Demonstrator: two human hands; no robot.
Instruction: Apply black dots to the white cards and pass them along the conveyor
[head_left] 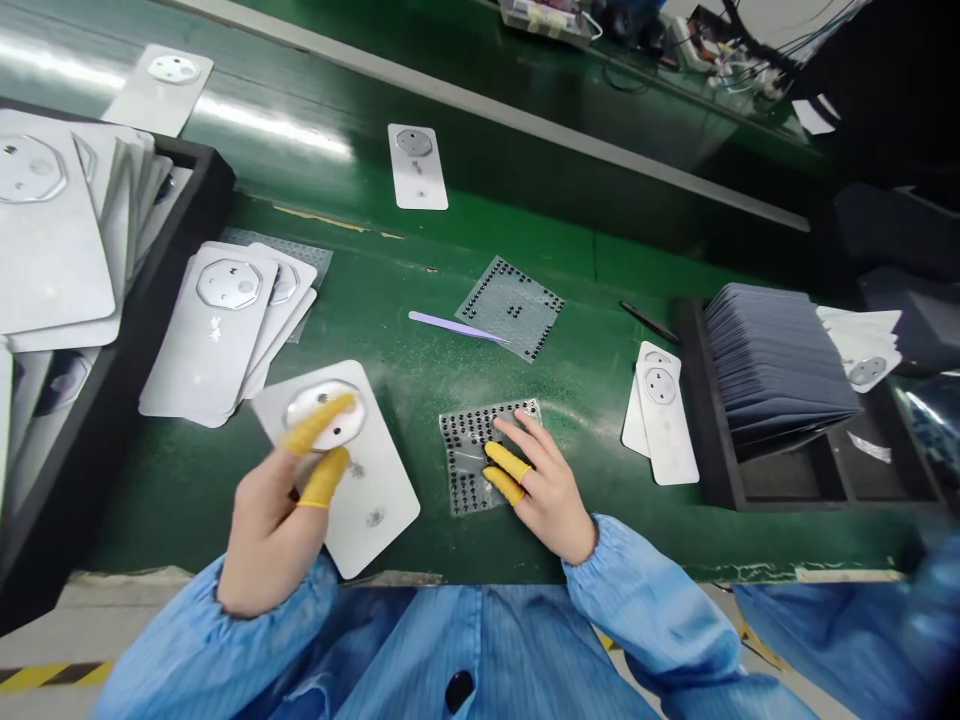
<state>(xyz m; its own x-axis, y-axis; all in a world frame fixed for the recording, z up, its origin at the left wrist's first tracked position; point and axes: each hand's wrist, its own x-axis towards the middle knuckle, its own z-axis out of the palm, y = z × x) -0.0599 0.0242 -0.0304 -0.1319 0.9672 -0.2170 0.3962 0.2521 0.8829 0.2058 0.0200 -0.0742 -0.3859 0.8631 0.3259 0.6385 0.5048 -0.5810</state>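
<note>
My left hand, with yellow finger cots on two fingers, grips a white phone back cover that lies tilted on the green mat; the fingertips press on its round camera ring. My right hand, also with two yellow cots, rests on a clear sheet of small black dots, its fingers bent together at the sheet's right side. Whether a dot is pinched between them I cannot tell.
A stack of white covers lies left, beside a black tray of more. A second dot sheet and purple tweezers lie farther back. Two covers sit right, next to a black bin of grey sheets.
</note>
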